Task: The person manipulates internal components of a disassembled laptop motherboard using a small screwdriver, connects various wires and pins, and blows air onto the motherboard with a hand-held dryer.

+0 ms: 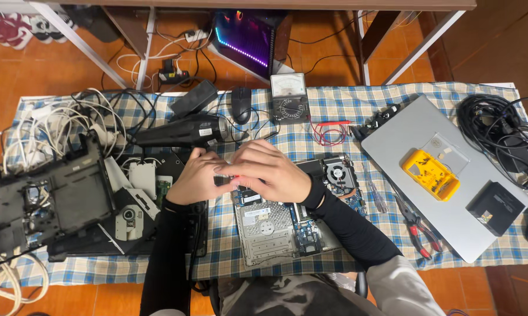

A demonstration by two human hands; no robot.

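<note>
My left hand (pixel 195 177) and my right hand (pixel 265 171) meet over the top edge of an opened laptop base (pixel 275 225) that lies on the checked cloth. Both hands close on a small tool with a red part (pixel 231 176), barely visible between the fingers. The laptop's board, metal plate and a cooling fan (pixel 337 174) are exposed. My sleeves are black.
A black hair dryer (pixel 182 132), mouse (pixel 241 104) and analogue meter (pixel 289 98) lie behind my hands. Dismantled laptop shells (pixel 47 205) and white cables (pixel 47 126) fill the left. A silver laptop (pixel 433 175) with a yellow case (pixel 430 174), pliers (pixel 417 225) and black cables (pixel 498 134) sit right.
</note>
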